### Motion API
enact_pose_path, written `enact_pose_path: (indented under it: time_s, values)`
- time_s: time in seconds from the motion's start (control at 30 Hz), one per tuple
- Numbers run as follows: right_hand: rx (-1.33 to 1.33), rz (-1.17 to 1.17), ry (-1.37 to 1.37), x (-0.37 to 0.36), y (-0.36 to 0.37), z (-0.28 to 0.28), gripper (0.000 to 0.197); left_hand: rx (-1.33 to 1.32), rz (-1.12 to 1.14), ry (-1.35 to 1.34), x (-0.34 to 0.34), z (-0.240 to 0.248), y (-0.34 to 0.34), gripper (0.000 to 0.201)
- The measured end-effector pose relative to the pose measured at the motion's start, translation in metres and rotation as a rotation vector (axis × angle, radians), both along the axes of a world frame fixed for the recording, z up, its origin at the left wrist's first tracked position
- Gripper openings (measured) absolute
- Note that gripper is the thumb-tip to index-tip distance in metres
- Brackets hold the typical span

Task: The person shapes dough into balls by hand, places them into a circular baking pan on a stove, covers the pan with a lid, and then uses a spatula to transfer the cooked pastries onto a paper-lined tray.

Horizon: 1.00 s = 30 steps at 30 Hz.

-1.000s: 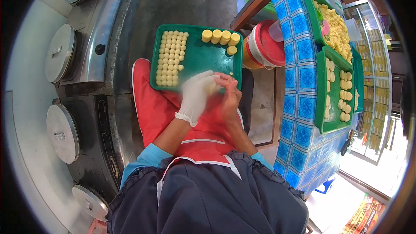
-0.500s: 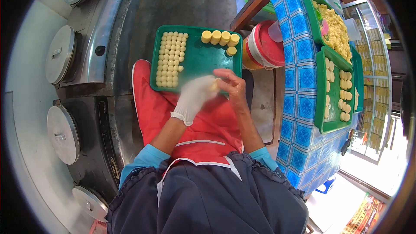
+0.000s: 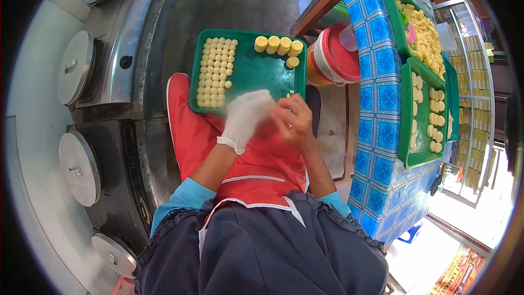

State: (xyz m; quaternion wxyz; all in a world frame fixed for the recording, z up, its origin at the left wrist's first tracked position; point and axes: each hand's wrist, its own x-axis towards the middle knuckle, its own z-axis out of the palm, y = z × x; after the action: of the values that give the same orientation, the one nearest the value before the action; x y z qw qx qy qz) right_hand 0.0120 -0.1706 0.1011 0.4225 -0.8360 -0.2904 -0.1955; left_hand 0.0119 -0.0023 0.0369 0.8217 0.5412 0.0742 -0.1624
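On my lap rests a green tray (image 3: 257,88). Rows of small pale dough balls (image 3: 214,76) fill its left side, and thick yellow dough discs (image 3: 273,45) stand at its far right, one disc (image 3: 292,62) a little nearer. Over the tray's near edge is my left hand (image 3: 248,113) in a white glove, its fingers curled in and smeared. Close against it, my bare right hand (image 3: 293,119) has bent, gathered fingers. Whatever lies between the hands is hidden. A small pale bit (image 3: 290,94) shows just beyond my right fingers.
At right, a table with a blue checked cloth (image 3: 373,131) bears a tray of yellow crumbly mass (image 3: 426,35) and a tray of pale discs (image 3: 417,155). Below stands a red-lidded bucket (image 3: 341,57). Lidded burners (image 3: 79,169) line the left.
My right hand has turned and dropped slightly, its raised fingers now curled in. My left hand has shifted slightly; the yellowish piece seen at its fingertips no longer shows. The tray's dough looks unchanged.
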Motion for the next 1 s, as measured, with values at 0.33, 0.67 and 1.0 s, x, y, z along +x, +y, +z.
enact_pose_path:
  time_s: [0.33, 0.67, 1.0]
  values:
    - [0.093, -0.079, 0.041, -0.004, -0.008, -0.012, 0.022, -0.151, 0.085, 0.235, -0.002, 0.036, -0.018, 0.036]
    - [0.141, -0.17, 0.147, -0.002, -0.005, -0.009, 0.023, -0.32, 0.04, 0.309, 0.002, 0.03, -0.018, 0.021]
    - [0.374, -0.151, 0.525, -0.007, 0.0, -0.018, 0.014, -0.182, 0.171, 0.293, 0.001, 0.031, -0.023, 0.022]
